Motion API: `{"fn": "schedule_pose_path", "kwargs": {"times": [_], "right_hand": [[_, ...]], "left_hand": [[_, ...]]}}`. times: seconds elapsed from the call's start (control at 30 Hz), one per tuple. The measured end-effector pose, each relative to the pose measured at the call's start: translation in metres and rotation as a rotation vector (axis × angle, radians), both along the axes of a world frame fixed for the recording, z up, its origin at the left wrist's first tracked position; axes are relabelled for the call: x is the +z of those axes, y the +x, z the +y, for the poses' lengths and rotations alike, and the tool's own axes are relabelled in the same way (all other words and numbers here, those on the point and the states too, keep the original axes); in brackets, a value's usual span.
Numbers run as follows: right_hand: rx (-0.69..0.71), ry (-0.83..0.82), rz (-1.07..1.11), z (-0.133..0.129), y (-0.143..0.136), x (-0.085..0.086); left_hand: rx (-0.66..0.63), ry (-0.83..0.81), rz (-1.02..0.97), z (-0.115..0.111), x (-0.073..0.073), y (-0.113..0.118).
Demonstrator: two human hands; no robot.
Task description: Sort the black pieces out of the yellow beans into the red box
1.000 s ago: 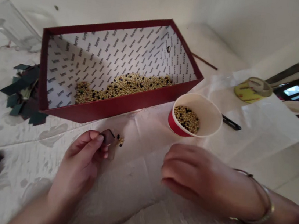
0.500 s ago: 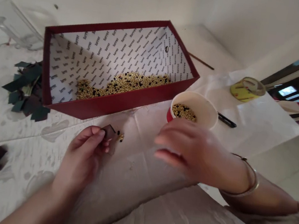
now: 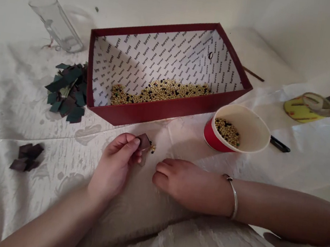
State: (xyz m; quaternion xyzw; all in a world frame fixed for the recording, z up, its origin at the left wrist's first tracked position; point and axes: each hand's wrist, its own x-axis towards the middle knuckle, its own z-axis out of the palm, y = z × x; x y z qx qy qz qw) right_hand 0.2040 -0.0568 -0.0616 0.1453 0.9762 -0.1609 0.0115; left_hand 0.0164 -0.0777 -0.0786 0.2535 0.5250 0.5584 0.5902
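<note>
Between thumb and fingers, my left hand (image 3: 116,165) pinches a small dark brown square piece (image 3: 144,141), flat and thin-looking. A few small gold and black beads (image 3: 152,148) lie by its right edge. My right hand (image 3: 187,184) rests low over the table just right of my left hand, its fingers curled under; whatever they hold, if anything, is hidden. Behind it, a red paper cup (image 3: 217,137) leans toward me with gold and black beads (image 3: 228,132) inside. A dark red box (image 3: 154,114) lined with printed paper holds a heap of similar beads (image 3: 169,93).
Dark green and brown squares (image 3: 67,93) are piled left of the box; several brown squares (image 3: 26,157) lie nearer. A clear glass (image 3: 59,23) tilts at the back left. To the right are a yellow-sided round container (image 3: 301,112) and a black pen-like object (image 3: 280,144).
My right hand has moved from the cup's front edge down to the table beside my left hand, its fingers now curled. The view has shifted left. My left hand still pinches the brown square.
</note>
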Motion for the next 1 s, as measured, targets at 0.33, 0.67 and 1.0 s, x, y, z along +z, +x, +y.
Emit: {"fn": "schedule_pose_path", "kwargs": {"times": [0.33,0.67,1.0], "right_hand": [[-0.337,-0.016,0.427,0.022,-0.018,0.021],[-0.428,-0.176,0.536,0.033,-0.022,-0.006],[-0.395,-0.091,0.559,0.037,-0.017,-0.006]], "left_hand": [[-0.205,0.036,0.126,-0.004,-0.003,-0.006],[-0.264,0.049,0.265,-0.003,-0.001,-0.006],[-0.257,0.047,0.286,-0.004,-0.002,-0.006]]}}
